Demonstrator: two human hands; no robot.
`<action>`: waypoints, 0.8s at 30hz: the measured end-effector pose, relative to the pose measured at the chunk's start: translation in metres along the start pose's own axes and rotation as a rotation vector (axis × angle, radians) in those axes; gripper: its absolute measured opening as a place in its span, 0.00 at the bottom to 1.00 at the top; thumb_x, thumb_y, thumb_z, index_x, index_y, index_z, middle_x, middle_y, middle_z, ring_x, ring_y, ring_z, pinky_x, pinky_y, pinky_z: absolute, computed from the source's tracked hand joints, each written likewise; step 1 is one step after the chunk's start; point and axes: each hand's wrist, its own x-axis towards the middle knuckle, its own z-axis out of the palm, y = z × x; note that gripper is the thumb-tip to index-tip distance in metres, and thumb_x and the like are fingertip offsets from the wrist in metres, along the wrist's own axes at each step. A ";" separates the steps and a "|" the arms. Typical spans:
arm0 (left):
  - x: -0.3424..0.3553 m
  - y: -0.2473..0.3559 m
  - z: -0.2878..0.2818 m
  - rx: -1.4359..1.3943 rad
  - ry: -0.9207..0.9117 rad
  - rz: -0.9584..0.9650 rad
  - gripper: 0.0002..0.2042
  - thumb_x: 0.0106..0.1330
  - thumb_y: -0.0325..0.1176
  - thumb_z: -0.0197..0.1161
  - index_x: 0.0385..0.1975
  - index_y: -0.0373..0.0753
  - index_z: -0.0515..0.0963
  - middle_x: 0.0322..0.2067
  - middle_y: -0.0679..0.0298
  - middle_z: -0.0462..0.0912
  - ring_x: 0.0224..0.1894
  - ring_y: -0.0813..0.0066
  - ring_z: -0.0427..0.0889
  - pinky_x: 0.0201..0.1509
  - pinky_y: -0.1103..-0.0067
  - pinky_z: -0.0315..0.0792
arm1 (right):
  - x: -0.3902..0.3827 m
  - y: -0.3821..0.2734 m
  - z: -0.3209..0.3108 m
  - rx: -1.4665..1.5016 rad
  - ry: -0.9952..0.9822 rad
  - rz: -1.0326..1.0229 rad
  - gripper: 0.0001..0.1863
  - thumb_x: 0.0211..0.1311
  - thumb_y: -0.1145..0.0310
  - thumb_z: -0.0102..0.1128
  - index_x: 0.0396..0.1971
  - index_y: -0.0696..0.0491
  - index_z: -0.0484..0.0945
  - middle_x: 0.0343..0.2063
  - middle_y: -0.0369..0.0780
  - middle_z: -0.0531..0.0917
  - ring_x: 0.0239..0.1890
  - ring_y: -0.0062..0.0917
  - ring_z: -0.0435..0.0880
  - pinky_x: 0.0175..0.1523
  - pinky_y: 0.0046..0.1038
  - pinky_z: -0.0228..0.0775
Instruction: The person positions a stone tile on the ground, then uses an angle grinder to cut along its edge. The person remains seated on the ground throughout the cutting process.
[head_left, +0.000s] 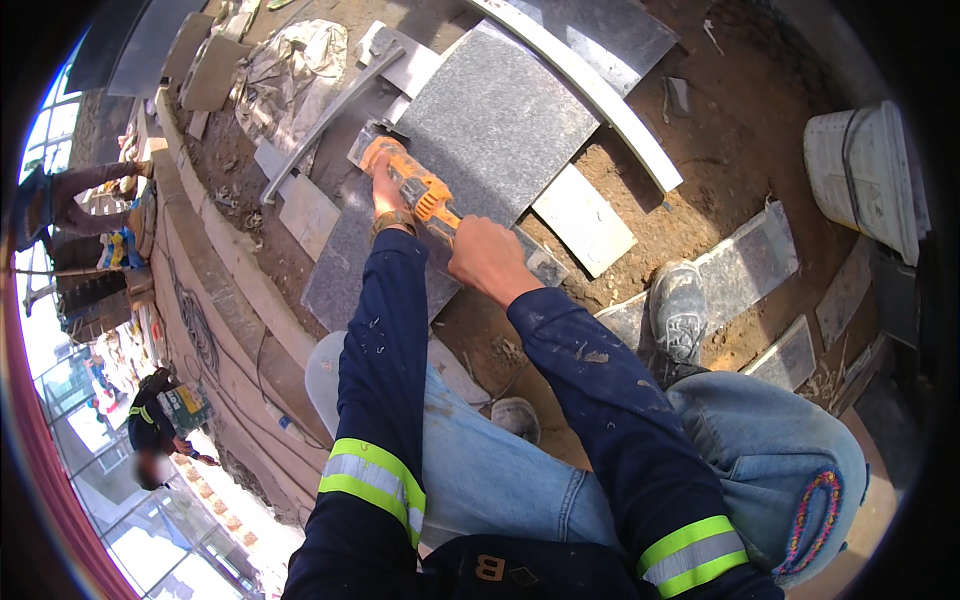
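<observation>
I grip an orange angle grinder (pixel 430 195) with both hands. My left hand (pixel 387 188) wraps round its body near the head, and my right hand (pixel 485 255) is closed round its rear end. The grinder's head rests at the left edge of a large grey speckled stone slab (pixel 495 115), on or just over a narrower stone piece; the exact contact is hidden. More grey stone (pixel 330 285) lies under and beside my arms. A pale tile strip (pixel 585 220) lies right of the slab.
Curved pale strips (pixel 630 135) and loose offcuts lie on the dirt. A white bucket (pixel 855 180) stands at right. My boot (pixel 680 310) rests on a stone strip (pixel 750 250). Cables (pixel 190 310) lie along the left. A co-worker (pixel 150 430) and another person's legs (pixel 95 200) appear at far left.
</observation>
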 end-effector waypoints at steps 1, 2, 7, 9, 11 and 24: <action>-0.002 -0.002 0.001 -0.001 0.007 0.011 0.28 0.66 0.57 0.55 0.53 0.38 0.72 0.41 0.55 0.80 0.36 0.55 0.83 0.41 0.61 0.79 | 0.000 0.001 0.000 -0.005 -0.003 0.006 0.13 0.46 0.71 0.62 0.30 0.64 0.80 0.31 0.54 0.84 0.37 0.46 0.85 0.42 0.40 0.78; -0.004 -0.004 0.004 0.000 0.014 0.024 0.28 0.66 0.57 0.55 0.53 0.38 0.72 0.40 0.55 0.80 0.36 0.55 0.83 0.41 0.61 0.79 | 0.000 0.001 -0.001 -0.008 -0.004 0.009 0.13 0.46 0.71 0.62 0.30 0.64 0.80 0.31 0.54 0.84 0.37 0.46 0.85 0.42 0.39 0.78; -0.001 -0.005 -0.002 -0.002 -0.003 0.063 0.29 0.65 0.58 0.54 0.54 0.37 0.70 0.39 0.52 0.80 0.36 0.53 0.83 0.41 0.59 0.79 | -0.006 0.000 -0.003 0.003 -0.020 0.009 0.13 0.46 0.71 0.62 0.31 0.64 0.79 0.31 0.54 0.84 0.37 0.47 0.85 0.42 0.39 0.78; 0.002 -0.005 -0.005 0.006 -0.031 0.070 0.33 0.65 0.60 0.53 0.56 0.35 0.67 0.40 0.46 0.78 0.37 0.47 0.82 0.42 0.55 0.78 | -0.007 0.001 -0.002 0.004 -0.017 0.019 0.14 0.46 0.71 0.62 0.32 0.64 0.79 0.31 0.54 0.84 0.37 0.47 0.85 0.42 0.39 0.78; -0.004 -0.007 -0.001 0.024 -0.014 0.062 0.32 0.65 0.60 0.53 0.56 0.35 0.67 0.40 0.47 0.78 0.38 0.47 0.82 0.42 0.55 0.78 | -0.007 0.004 -0.001 -0.003 -0.010 0.012 0.14 0.46 0.71 0.62 0.33 0.64 0.79 0.32 0.54 0.84 0.37 0.47 0.85 0.42 0.40 0.78; -0.013 -0.012 0.006 0.032 0.004 0.084 0.32 0.64 0.60 0.55 0.55 0.36 0.68 0.39 0.47 0.78 0.38 0.47 0.82 0.41 0.55 0.78 | -0.014 0.007 -0.005 -0.010 -0.008 -0.003 0.14 0.45 0.71 0.62 0.32 0.64 0.79 0.32 0.55 0.84 0.37 0.47 0.85 0.41 0.40 0.78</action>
